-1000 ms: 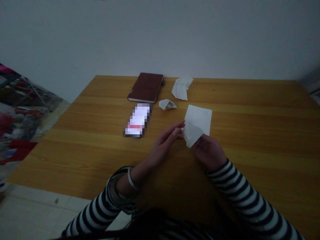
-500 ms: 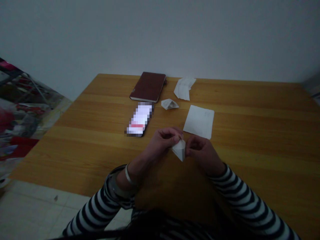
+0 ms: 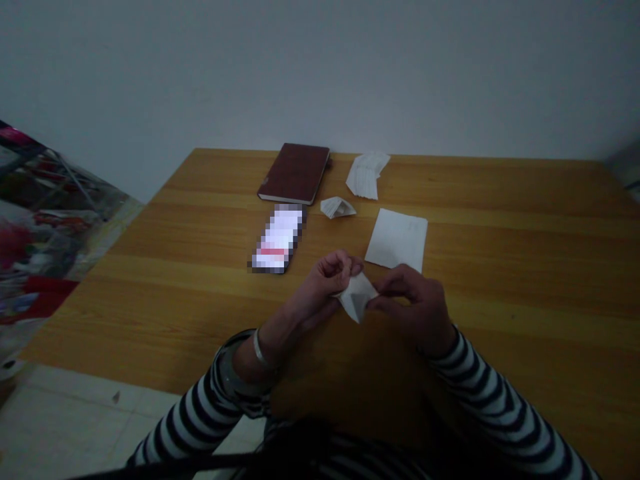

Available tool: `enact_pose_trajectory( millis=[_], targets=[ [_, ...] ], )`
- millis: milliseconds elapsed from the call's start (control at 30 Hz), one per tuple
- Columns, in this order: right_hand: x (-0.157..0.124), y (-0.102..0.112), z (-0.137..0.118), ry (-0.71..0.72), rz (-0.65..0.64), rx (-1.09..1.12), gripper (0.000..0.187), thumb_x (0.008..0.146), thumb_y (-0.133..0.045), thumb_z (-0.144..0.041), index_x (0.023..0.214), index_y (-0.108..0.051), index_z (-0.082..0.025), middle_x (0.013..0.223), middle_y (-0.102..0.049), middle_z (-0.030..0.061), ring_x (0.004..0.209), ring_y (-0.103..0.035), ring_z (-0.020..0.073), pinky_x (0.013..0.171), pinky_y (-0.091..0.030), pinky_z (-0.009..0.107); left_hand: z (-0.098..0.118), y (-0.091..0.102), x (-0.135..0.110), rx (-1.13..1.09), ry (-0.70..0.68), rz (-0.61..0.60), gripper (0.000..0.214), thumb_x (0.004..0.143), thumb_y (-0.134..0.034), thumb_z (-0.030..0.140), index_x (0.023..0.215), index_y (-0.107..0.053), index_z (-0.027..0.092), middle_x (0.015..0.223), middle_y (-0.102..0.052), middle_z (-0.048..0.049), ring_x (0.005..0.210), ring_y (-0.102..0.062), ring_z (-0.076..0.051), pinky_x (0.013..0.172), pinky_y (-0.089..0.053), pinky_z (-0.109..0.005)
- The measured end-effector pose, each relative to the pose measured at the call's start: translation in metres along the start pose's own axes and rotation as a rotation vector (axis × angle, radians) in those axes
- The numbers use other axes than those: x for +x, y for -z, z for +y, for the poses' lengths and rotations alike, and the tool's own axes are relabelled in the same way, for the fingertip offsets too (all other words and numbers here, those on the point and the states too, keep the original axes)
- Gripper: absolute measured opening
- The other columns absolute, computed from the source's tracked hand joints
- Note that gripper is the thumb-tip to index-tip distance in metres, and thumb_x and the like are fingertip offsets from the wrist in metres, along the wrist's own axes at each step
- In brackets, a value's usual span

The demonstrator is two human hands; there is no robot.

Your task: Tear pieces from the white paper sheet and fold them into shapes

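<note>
Between my hands, above the wooden table, is a small folded white paper [image 3: 358, 298] with a point facing down toward me. My left hand [image 3: 327, 280] pinches its upper left side between thumb and fingers. On the other side, my right hand [image 3: 413, 300] pinches the right corner with thumb and forefinger. Just beyond my hands, a flat white paper sheet [image 3: 399, 239] lies on the table. Farther off sits another folded paper piece [image 3: 337, 207], partly raised off the wood.
A lit phone [image 3: 278, 239] with a blurred screen lies left of the papers. Behind it is a brown notebook [image 3: 296, 173], beside a stack of white paper pieces [image 3: 367, 175]. The wooden table [image 3: 525, 240] meets a wall at the back. Clutter covers the floor at left.
The folded paper has spread wider and turned, its right corner now pulled outward. My right hand has shifted slightly right and now grips that corner.
</note>
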State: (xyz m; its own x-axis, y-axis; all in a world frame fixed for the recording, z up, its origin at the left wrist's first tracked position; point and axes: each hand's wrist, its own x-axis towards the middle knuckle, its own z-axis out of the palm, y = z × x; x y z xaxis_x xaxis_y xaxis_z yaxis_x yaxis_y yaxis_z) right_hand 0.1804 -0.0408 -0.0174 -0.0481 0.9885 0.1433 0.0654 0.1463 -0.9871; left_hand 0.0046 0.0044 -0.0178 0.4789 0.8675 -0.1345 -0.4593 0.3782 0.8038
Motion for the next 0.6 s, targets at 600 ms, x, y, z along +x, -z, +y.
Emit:
enact_pose_trajectory(
  millis=[600],
  targets=[
    [0.004,-0.015,0.019,-0.383,0.168,0.548,0.042,0.077,-0.077,-0.033,0.115,-0.062,-0.025,0.098,-0.074,0.0024,0.078,-0.067,0.0139,0.066,-0.054,0.025,-0.015,-0.002,0.003,0.123,-0.255,0.192,0.046,0.067,-0.082,0.01,0.108,-0.067,0.022,0.116,-0.067,-0.003,0.096,-0.066,-0.014,0.083,-0.056,-0.025]
  ],
)
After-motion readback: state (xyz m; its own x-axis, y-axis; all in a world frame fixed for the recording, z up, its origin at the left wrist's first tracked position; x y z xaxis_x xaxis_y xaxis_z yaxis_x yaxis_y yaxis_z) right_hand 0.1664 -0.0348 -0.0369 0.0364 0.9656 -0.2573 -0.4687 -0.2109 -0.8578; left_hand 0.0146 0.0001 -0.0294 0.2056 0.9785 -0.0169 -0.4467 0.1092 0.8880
